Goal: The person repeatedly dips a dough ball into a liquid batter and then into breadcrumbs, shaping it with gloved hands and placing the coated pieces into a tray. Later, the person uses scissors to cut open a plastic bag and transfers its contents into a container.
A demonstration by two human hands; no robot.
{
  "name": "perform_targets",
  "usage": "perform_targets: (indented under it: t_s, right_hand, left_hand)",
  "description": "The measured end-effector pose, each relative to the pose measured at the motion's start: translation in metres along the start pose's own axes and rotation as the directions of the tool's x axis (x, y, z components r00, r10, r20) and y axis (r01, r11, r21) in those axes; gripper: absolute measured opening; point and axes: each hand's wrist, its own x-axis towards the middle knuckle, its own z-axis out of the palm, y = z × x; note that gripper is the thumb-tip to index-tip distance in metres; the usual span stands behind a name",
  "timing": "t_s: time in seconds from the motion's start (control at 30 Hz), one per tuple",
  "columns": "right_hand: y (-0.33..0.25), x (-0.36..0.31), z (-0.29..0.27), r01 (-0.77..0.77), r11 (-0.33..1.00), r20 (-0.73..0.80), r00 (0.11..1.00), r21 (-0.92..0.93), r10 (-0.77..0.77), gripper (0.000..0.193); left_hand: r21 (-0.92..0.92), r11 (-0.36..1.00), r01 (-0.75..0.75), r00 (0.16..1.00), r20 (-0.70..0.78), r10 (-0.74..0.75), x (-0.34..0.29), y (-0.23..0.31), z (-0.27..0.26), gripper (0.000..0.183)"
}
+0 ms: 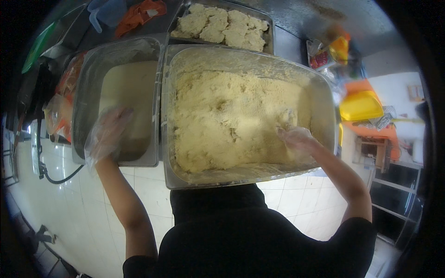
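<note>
My left hand (111,129), in a loose clear plastic glove, reaches over the left tub (88,92). Its fingers stretch toward the pale, smooth liquid (134,83) inside and look slightly blurred. In a larger clear tub (327,97) to the right lies a deep bed of crumbly yellowish flour (222,111). My right hand (297,138), also gloved, is at the right side of that flour, with its fingers bent into it. A whitish, flour-coated lump (290,116) shows at the fingertips; what it is, I cannot make out.
Behind the large tub stands a metal tray (271,34) of coated pale pieces (222,28). A blue plastic jug (106,13) and an orange cloth (139,16) lie at the back left. Yellow trays (361,106) are at the right. White floor tiles (143,190) show below.
</note>
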Motion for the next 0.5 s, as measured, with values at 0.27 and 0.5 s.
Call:
perform_targets:
  t_s: [0.27,0.5]
  right_hand:
    - [-0.016,-0.017,-0.113,-0.515,-0.067,0.486,0.838,0.854,-0.249,0.066]
    - [-0.009,-0.002,-0.224,-0.292,-0.104,0.282,0.954,0.951,-0.098,0.072]
  left_hand:
    - [0.026,0.999,-0.041,0.999,0.023,0.040,-0.002,0.008,-0.004,0.040]
    - [-0.050,0.992,0.117,0.992,0.054,-0.114,-0.003,0.028,-0.017,0.037]
